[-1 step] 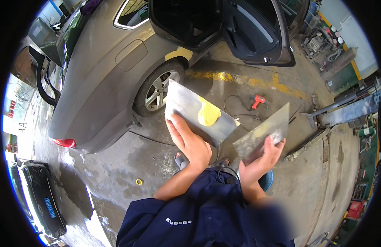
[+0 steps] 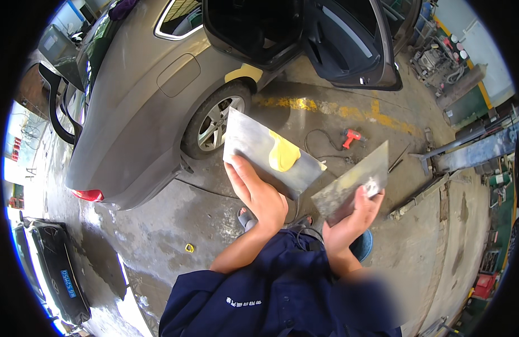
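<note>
My left hand (image 2: 259,194) grips the lower left side of a flat metal putty board (image 2: 251,135), with a blob of yellow putty (image 2: 284,154) on its face. To its right, my right hand (image 2: 353,220) is closed round a thin, grey putty spreader (image 2: 349,184), thumb on its face. The spreader's surface is smeared and it stays apart from the board. Ahead of both hands is a grey-brown car (image 2: 141,106). A yellow filler patch (image 2: 245,73) covers part of its body above the rear wheel (image 2: 217,121).
The rear door (image 2: 349,50) stands open. A red corded power tool (image 2: 353,138) lies on the floor, its cable looping nearby. A blue bucket (image 2: 363,245) is beside my right forearm, and a yellow ring (image 2: 189,247) lies at left. Another dark car (image 2: 60,269) is far left.
My right hand has shifted slightly left with the spreader, bringing it a little closer to the board. My left hand and the board have hardly moved.
</note>
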`<control>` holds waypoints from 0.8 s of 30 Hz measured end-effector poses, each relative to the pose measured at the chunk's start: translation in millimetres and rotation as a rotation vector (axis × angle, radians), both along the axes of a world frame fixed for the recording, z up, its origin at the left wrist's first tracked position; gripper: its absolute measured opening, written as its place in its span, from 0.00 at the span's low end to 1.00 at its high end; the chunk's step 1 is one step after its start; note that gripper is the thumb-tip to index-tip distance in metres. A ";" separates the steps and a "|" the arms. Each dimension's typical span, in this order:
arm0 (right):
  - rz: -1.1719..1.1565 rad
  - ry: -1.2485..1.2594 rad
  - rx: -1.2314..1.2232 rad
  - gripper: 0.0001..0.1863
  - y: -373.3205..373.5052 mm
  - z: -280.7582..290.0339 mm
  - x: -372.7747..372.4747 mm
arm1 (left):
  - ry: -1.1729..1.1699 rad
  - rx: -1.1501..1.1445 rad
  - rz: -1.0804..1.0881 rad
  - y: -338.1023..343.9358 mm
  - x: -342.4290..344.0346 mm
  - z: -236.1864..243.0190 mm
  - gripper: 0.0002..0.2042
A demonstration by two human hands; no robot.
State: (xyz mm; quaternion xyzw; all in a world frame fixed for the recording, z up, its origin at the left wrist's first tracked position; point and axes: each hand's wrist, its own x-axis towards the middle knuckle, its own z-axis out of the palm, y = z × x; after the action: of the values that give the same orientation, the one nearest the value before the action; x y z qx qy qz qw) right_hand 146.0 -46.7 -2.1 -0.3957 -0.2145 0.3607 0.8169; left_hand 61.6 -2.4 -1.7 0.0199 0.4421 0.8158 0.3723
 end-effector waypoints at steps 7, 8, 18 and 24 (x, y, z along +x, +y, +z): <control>0.017 -0.115 0.036 0.18 -12.3 -22.4 -10.5 | 0.081 0.016 0.106 -2.5 5.9 15.8 0.24; 0.012 -0.120 0.045 0.18 -12.9 -23.5 -11.1 | 0.205 -0.017 0.141 -3.0 10.2 11.9 0.22; -0.002 -0.233 0.051 0.18 -8.4 -20.0 -7.8 | 0.846 -0.163 0.267 -9.5 13.4 -31.7 0.16; 0.031 -0.314 -0.039 0.19 -2.7 -17.2 -1.7 | 0.728 0.185 0.087 -10.6 4.8 -14.2 0.15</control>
State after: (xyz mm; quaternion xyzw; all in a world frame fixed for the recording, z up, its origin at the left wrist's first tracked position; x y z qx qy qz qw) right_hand 144.3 -49.4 -19.3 -0.4596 -0.3387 0.3112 0.7598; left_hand 66.4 -13.0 -15.9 0.3234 0.4702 0.8069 0.1526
